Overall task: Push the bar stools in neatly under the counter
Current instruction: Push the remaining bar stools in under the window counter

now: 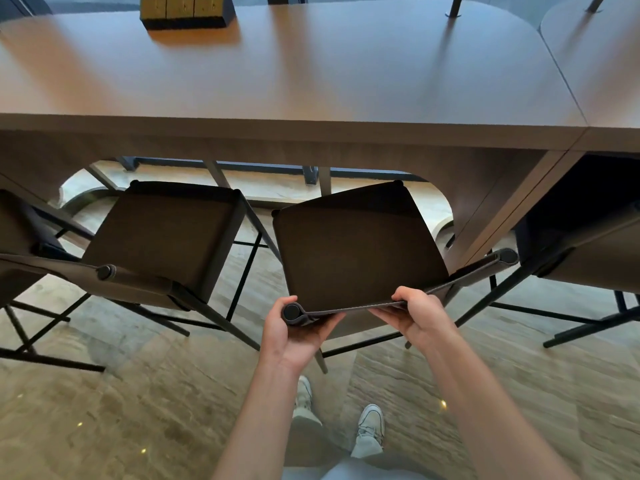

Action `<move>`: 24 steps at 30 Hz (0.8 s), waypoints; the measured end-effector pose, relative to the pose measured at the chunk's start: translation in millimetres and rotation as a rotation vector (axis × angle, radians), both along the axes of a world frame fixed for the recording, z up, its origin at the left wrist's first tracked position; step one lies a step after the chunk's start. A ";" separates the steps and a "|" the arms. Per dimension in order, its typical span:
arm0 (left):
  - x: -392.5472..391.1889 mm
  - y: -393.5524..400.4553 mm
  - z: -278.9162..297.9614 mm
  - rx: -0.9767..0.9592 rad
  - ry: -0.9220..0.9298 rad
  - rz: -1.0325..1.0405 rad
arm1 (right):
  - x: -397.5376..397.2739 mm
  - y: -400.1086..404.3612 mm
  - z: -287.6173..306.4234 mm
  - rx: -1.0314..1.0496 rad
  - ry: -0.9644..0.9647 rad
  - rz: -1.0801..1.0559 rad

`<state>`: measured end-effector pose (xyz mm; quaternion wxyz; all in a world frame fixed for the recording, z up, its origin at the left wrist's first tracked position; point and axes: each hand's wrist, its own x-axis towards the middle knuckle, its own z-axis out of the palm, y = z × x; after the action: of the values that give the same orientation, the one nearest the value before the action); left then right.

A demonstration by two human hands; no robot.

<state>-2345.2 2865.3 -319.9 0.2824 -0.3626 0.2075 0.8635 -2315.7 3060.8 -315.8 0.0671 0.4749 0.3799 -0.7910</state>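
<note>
A dark bar stool (356, 251) with a square seat and thin black legs stands in front of me, turned slightly askew, its far seat edge near the brown counter (311, 81). My left hand (294, 330) grips the left end of its low backrest. My right hand (415, 315) grips the backrest farther right, thumb on top. A second stool (166, 237) stands to the left, partly under the counter. A third stool (588, 251) is at the right edge, and part of another stool (17, 244) shows at the far left.
A wooden box (185, 10) sits on the counter's far side. A counter panel leg (502, 209) drops between the middle and right stools. Stool legs and crossbars (242, 271) spread over the stone floor. My shoes (370, 424) are just behind the held stool.
</note>
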 end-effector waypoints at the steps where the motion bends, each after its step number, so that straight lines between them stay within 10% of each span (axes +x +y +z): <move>1: -4.7 -0.9 1.3 -0.004 0.008 -0.006 | -2.5 -1.7 -0.9 -0.004 0.012 -0.015; 24: -209.8 -48.7 -17.7 -0.037 0.066 -0.362 | -137.4 -78.5 -3.3 0.084 0.046 -0.360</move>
<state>-2555.0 2816.7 -337.6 0.4196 -0.2958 0.2945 0.8060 -2453.1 2982.3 -319.1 -0.1041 0.5194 0.3230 -0.7843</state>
